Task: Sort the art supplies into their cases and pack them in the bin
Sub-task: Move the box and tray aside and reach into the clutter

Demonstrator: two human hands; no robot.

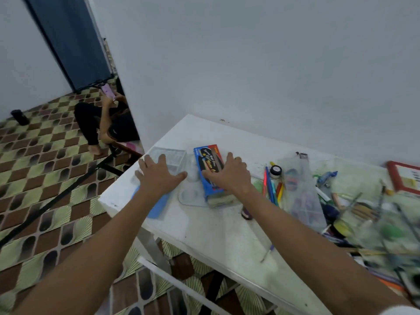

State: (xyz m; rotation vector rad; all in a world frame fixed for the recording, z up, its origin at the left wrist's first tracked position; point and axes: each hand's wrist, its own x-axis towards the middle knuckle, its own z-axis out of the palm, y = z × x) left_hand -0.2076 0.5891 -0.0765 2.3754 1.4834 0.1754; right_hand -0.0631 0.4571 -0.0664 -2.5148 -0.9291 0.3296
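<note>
My left hand lies flat with spread fingers on a clear plastic case at the table's left end. A blue flat lid or case shows under my left wrist. My right hand rests with straight fingers on a blue box of colour pencils, which sits on a clear paint palette. To the right lie several coloured pens, a small paint jar and a clear zip pouch.
The white table stands against a pale wall. A blurred heap of brushes and tools fills its right end, with a red-framed board behind. A person sits on the patterned floor at left.
</note>
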